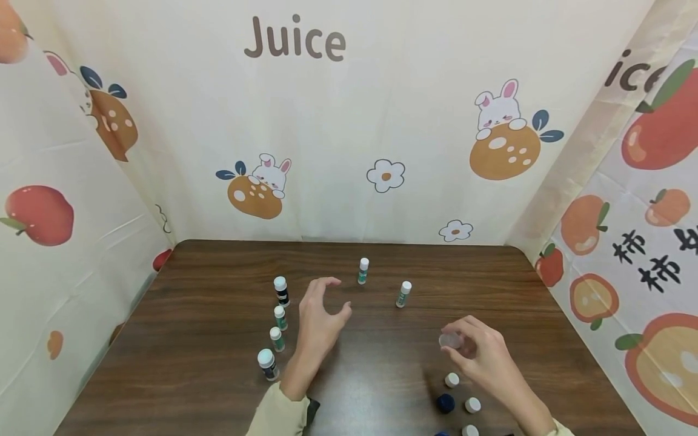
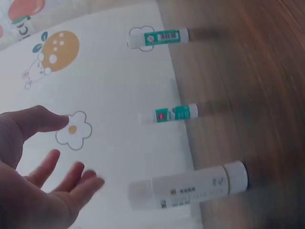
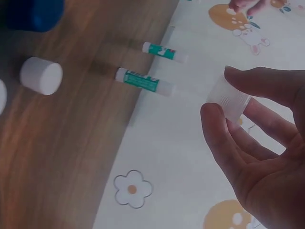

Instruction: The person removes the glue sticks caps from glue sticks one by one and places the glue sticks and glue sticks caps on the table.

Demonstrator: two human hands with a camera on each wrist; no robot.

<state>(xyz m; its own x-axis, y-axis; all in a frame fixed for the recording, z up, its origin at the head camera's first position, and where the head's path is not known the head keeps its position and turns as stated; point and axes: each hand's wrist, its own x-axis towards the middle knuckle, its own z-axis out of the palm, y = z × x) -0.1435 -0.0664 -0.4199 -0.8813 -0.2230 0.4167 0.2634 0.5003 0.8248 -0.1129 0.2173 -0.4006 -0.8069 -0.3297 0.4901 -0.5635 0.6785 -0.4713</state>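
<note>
My right hand (image 1: 482, 354) pinches a translucent ribbed cap (image 3: 229, 99) between thumb and fingertips, raised above the right side of the table. My left hand (image 1: 319, 321) is raised with thumb and fingers spread in a C shape, holding nothing. Two small green-labelled glue sticks with white tops, one (image 1: 363, 271) at the back and another (image 1: 403, 294) to its right, stand beyond the hands. Left of my left hand, two more small glue sticks (image 1: 280, 317) stand in a row between two larger dark-labelled ones (image 1: 267, 364). The left wrist view shows a large glue stick (image 2: 188, 187) near the left fingers.
Below my right hand lie several loose caps, among them a white cap (image 1: 452, 379), a dark blue cap (image 1: 445, 402) and another white cap (image 1: 472, 405). The brown wooden table (image 1: 218, 266) meets a printed curtain (image 1: 338, 121) at the back and sides.
</note>
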